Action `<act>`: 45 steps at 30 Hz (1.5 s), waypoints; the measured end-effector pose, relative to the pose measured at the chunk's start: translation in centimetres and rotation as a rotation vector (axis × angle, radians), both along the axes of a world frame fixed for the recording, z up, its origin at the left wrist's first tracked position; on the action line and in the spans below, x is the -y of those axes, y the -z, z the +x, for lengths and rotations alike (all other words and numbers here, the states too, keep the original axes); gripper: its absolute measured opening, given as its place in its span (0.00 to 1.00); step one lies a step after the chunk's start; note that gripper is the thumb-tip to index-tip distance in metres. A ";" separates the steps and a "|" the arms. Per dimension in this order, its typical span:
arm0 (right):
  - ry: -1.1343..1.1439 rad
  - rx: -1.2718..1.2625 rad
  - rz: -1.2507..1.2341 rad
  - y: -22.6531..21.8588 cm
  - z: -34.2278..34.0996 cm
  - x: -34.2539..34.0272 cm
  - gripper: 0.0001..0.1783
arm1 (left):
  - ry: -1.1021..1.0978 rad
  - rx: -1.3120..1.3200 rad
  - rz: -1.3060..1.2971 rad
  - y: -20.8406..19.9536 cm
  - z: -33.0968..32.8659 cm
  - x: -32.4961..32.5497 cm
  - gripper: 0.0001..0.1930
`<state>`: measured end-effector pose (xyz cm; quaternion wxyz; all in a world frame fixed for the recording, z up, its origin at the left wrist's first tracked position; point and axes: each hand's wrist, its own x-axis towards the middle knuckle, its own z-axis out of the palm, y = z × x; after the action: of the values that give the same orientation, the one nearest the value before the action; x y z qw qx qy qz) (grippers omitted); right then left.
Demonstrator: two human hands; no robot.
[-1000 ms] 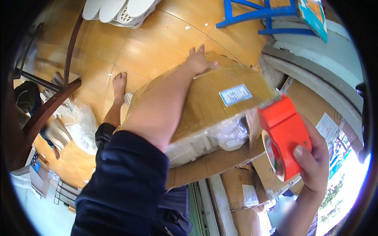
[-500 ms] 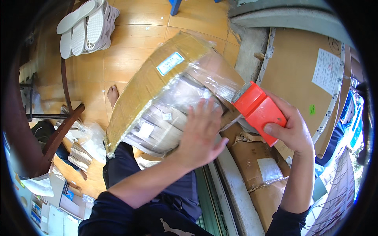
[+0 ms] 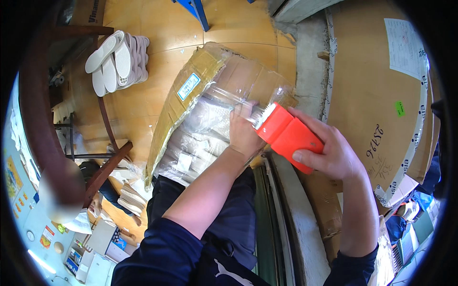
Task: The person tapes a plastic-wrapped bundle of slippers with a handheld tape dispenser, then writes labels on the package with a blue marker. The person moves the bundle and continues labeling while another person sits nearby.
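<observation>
In my right hand (image 3: 329,148) is a red plastic tape dispenser (image 3: 291,138) with a toothed front edge, thumb on its near side. That edge points at my left hand (image 3: 245,131), whose fingers are bent and close together at the clear wrap by the carton's opening. What they pinch, if anything, I cannot make out. The open cardboard carton (image 3: 210,59) rests tilted by my legs, taped with clear film and bearing a blue-edged label (image 3: 189,86). Inside lie pale, plastic-bagged items (image 3: 191,145), with a white label among them.
A stack of white shoe soles (image 3: 119,62) is on the tiled floor at the far left. Large cartons (image 3: 372,95) lean at the right, beyond a concrete ledge (image 3: 303,209). A dark wooden frame (image 3: 107,174) is at the left, with more soles (image 3: 132,198) beyond it.
My left hand has moved up along the carton's opening, its spread fingers now drawn in. The tape dispenser has moved left, closer to that hand. The view has shifted.
</observation>
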<state>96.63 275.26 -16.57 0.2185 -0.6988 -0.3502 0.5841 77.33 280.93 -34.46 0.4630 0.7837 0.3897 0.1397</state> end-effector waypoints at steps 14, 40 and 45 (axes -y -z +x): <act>0.130 -0.175 -0.118 13.4 2.8 10.3 0.48 | 0.266 0.003 0.359 0.3 -3.7 -1.6 0.15; -0.004 0.419 -0.554 23.4 0.6 12.9 0.25 | 1.758 -0.848 1.074 1.8 7.1 5.3 0.46; 0.240 0.511 -0.747 28.6 -2.2 18.5 0.26 | 1.925 -1.058 0.751 5.1 9.9 7.9 0.31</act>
<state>94.41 256.80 -45.15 -0.0752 -0.8868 -0.0752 0.4498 87.20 273.07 -39.58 -0.1046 0.8045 -0.2887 -0.5084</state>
